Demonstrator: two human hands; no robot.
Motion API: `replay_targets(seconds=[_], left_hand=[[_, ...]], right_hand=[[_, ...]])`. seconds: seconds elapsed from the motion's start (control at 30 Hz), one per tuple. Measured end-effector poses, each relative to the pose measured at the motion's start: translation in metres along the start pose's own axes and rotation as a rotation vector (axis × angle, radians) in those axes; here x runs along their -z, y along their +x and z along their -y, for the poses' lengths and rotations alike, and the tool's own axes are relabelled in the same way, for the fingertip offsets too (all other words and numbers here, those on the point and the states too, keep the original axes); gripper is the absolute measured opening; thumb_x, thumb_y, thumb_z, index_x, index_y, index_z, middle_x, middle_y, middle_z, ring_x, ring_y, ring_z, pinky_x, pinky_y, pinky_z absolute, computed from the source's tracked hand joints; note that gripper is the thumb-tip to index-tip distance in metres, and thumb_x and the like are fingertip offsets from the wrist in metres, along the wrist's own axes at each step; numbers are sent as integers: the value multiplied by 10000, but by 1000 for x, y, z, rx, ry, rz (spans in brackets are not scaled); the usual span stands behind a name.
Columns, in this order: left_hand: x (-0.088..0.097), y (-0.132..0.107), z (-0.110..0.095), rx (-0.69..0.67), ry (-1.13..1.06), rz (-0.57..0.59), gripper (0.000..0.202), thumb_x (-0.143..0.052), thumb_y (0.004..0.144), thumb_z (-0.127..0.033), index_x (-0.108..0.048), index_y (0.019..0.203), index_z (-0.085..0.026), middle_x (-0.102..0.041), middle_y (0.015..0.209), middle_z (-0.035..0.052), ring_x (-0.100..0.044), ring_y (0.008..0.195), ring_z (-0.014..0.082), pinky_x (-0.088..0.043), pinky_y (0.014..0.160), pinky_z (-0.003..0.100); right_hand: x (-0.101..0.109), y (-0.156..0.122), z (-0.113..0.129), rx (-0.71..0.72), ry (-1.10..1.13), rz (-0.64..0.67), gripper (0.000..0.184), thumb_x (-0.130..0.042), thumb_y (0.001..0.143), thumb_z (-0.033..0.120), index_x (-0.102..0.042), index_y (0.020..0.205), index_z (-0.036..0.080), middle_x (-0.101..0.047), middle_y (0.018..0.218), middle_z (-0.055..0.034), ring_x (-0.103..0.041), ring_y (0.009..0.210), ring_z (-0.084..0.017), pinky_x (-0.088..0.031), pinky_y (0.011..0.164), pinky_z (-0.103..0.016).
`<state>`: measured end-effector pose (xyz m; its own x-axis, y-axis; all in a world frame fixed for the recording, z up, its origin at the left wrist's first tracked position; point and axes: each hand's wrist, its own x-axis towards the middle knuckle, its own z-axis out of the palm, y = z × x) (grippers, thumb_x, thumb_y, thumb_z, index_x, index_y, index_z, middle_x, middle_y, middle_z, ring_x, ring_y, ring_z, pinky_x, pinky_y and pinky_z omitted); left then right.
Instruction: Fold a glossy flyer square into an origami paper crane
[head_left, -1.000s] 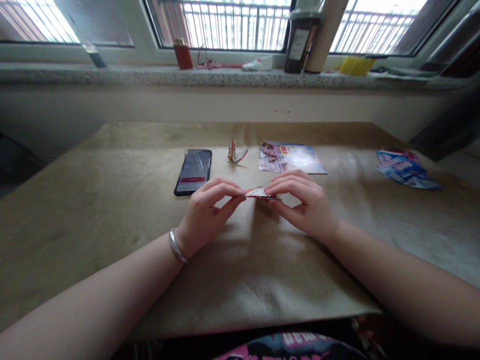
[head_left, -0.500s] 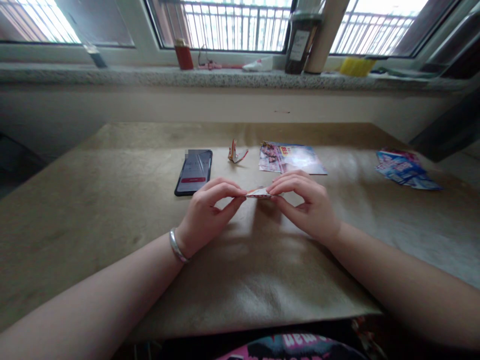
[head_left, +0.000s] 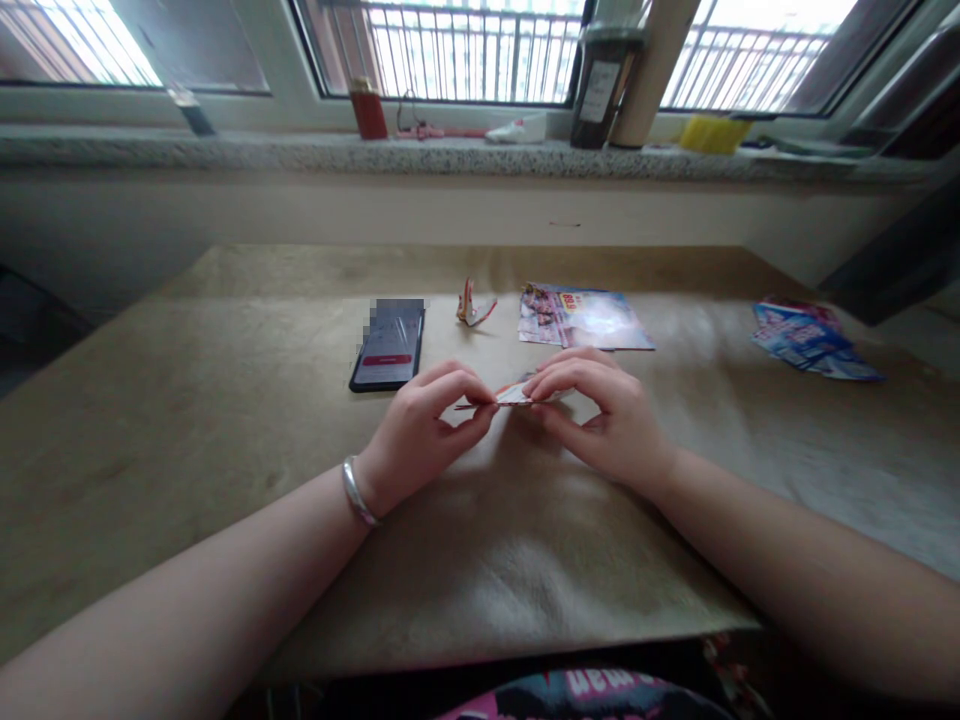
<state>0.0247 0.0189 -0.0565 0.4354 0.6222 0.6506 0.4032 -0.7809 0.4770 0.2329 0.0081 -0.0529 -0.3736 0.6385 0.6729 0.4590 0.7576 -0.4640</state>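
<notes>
A small folded piece of printed paper [head_left: 513,395], white with orange and red, is held just above the table between my two hands. My left hand [head_left: 431,415] pinches its left end between thumb and fingertips, and a thin edge of it shows past the fingers. On the right end, my right hand [head_left: 604,415] closes thumb and fingers; the fingers cover much of that side. Beyond the hands stands a small folded paper shape [head_left: 471,308]. A black smartphone [head_left: 386,345] with a lit screen lies behind my left hand.
Printed leaflets [head_left: 589,318] lie behind my right hand, and more blue and pink leaflets [head_left: 814,340] lie farther right. The table [head_left: 225,420] has a tan cover. On the window sill [head_left: 285,150] stand a red container [head_left: 367,110], a dark jar [head_left: 598,90] and a yellow item [head_left: 714,133].
Both hands have come slightly nearer to me with the folded paper. My left fingers now grip farther in, so an edge of paper sticks out on the left.
</notes>
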Motion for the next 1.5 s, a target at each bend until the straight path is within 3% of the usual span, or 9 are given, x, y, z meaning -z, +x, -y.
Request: replay_targets(seconds=[0.37, 0.57, 0.9, 1.2, 1.5], left_hand=[[0, 1, -1, -160, 217, 44, 79, -589, 800, -190, -595, 722, -178, -599, 737, 1, -543, 658, 98, -436, 625, 217], [2, 3, -4, -215, 315, 120, 33, -575, 821, -204, -605, 810, -199, -645, 787, -3, -571, 714, 120, -426, 674, 246], [2, 3, -5, -210, 309, 109, 88, -557, 804, -183, -590, 723, -177, -610, 735, 7, -534, 656, 110, -413, 625, 236], [2, 3, -4, -239, 366, 194, 115, -527, 833, -210, -586, 736, -190, -617, 745, -3, -520, 667, 118, -399, 646, 258], [2, 3, -3, -245, 390, 153, 102, -531, 826, -204, -598, 750, -195, -614, 740, -4, -521, 678, 123, -405, 671, 260]], right_hand=[[-3, 4, 5, 53, -20, 55, 66, -596, 762, 164, -610, 793, 220, -670, 794, -21, -589, 855, -173, -490, 782, -331], [-4, 6, 6, 68, -33, 94, 68, -588, 767, 166, -617, 790, 224, -678, 813, -16, -589, 862, -167, -476, 797, -322], [-3, 5, 7, 74, -45, 88, 104, -575, 733, 136, -597, 784, 224, -671, 802, -12, -595, 849, -169, -475, 799, -328], [-6, 6, 6, 139, -146, 130, 64, -572, 754, 156, -590, 781, 212, -655, 813, -24, -570, 832, -166, -469, 763, -309], [-4, 5, 0, 158, -236, 163, 54, -555, 792, 183, -599, 793, 215, -646, 813, -24, -544, 826, -170, -443, 773, -318]])
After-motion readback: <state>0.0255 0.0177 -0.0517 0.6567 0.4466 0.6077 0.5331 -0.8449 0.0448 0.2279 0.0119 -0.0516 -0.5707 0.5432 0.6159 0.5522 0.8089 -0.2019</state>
